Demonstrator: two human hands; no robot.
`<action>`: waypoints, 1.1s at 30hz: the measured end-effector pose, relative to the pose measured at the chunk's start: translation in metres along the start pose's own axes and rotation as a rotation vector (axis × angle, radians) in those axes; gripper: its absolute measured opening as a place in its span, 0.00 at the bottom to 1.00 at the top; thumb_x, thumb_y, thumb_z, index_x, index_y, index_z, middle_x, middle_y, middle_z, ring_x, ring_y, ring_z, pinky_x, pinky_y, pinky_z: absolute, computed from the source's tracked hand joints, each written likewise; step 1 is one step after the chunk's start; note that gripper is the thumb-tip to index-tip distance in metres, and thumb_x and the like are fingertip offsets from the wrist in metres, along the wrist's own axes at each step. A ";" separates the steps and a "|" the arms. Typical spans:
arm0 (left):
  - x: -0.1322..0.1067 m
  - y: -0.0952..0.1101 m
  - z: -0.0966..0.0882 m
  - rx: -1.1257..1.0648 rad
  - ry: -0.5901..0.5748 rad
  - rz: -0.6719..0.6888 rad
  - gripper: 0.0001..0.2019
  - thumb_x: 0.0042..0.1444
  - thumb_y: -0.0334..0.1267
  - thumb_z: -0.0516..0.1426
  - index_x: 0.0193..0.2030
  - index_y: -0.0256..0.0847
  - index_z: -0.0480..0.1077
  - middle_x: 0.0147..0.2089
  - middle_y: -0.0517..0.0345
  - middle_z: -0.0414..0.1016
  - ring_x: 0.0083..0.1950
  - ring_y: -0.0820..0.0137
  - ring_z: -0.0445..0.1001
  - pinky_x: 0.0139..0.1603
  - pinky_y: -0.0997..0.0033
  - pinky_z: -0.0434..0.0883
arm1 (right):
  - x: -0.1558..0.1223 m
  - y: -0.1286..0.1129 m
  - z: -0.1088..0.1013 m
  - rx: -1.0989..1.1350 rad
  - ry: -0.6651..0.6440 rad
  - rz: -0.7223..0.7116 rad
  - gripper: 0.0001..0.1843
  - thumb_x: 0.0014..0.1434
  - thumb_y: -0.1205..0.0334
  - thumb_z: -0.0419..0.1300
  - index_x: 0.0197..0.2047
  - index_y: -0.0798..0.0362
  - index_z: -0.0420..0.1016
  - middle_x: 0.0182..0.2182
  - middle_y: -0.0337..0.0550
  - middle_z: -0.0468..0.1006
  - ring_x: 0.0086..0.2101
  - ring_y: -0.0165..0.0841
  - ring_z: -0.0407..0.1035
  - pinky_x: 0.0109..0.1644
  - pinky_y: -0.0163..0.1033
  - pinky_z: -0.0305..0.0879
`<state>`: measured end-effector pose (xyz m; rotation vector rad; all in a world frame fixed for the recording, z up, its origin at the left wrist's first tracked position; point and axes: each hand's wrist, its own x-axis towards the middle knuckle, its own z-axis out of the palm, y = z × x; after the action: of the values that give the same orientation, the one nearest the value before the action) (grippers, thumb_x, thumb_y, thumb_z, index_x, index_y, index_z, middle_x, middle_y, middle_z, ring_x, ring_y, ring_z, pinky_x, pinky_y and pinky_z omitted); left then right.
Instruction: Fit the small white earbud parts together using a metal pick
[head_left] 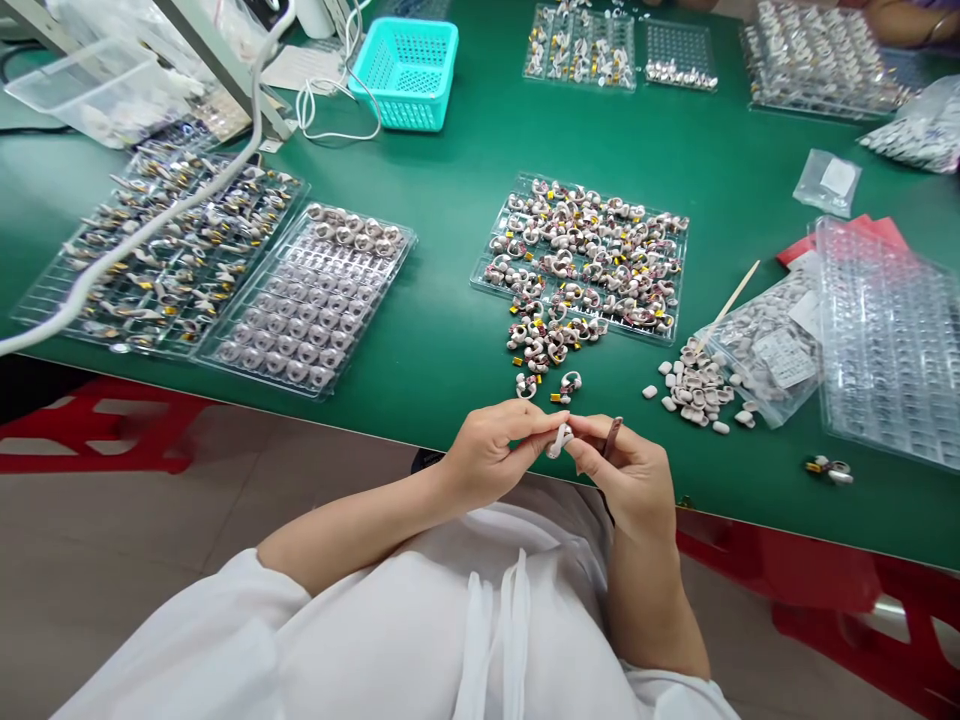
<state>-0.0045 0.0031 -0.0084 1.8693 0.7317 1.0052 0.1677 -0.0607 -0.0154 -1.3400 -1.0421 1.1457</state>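
At the table's front edge, my left hand [491, 452] and my right hand [636, 478] meet, fingertips closed on a small white curved earphone piece [559, 441]. Fingers partly cover it. A thin brown stick-like tool [613, 437] also rests between the fingers of my right hand; its lower part is hidden. Just beyond my fingers lie two loose earphone pieces [568, 385] with wires and yellow tabs. Behind them a pile of similar pieces [551, 338] spills from a clear tray [480, 280]. Several small beige caps [697, 388] lie loose to the right.
On the left are a tray of earphone parts [169, 250] and a tray of round pieces [300, 310], with a white cable [150, 235] across. A turquoise basket [409, 112] stands behind. Right: a bag of caps [780, 350], wooden stick [739, 290], stacked clear trays [885, 350].
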 end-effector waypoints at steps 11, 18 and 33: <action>-0.002 -0.002 -0.001 0.054 -0.057 0.030 0.16 0.64 0.28 0.54 0.55 0.42 0.76 0.36 0.53 0.80 0.37 0.73 0.77 0.40 0.75 0.74 | 0.000 0.004 0.000 0.014 0.004 -0.036 0.10 0.59 0.61 0.66 0.45 0.44 0.83 0.34 0.41 0.79 0.29 0.30 0.69 0.27 0.34 0.64; -0.002 0.001 0.000 0.041 -0.081 0.014 0.16 0.64 0.31 0.56 0.57 0.41 0.74 0.38 0.51 0.81 0.38 0.70 0.78 0.42 0.72 0.75 | -0.001 0.007 -0.003 -0.070 0.025 -0.058 0.10 0.59 0.60 0.65 0.45 0.47 0.83 0.35 0.43 0.79 0.28 0.30 0.68 0.27 0.35 0.65; -0.004 0.000 -0.003 -0.117 0.002 -0.076 0.11 0.60 0.30 0.60 0.48 0.40 0.80 0.33 0.53 0.80 0.34 0.72 0.77 0.38 0.75 0.73 | -0.008 0.013 0.013 -0.137 0.051 -0.184 0.08 0.62 0.63 0.61 0.45 0.48 0.78 0.36 0.43 0.76 0.32 0.32 0.70 0.33 0.37 0.67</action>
<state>-0.0086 0.0011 -0.0089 1.7273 0.7242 0.9812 0.1536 -0.0675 -0.0274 -1.3418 -1.1975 0.9128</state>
